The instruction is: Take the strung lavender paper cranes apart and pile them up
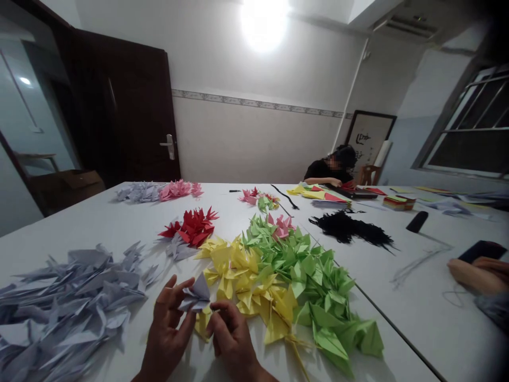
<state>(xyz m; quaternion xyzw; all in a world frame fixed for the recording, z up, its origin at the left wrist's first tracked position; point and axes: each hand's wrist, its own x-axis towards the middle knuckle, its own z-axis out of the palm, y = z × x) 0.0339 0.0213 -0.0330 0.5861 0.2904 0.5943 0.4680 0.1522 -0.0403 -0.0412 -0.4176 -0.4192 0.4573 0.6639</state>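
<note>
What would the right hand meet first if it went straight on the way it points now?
The right hand would probably meet the lilac folded-paper piece at its fingertips, then the yellow origami pile; depth is hard to judge.

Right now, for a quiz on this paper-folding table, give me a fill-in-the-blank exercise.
The folded paper piece between the left hand and right hand matches the big heap on their ____ side.
Right of the yellow folds lies a ____ heap.
A person across the table wears a ____ top.

Missing words: left; green; black.
</note>
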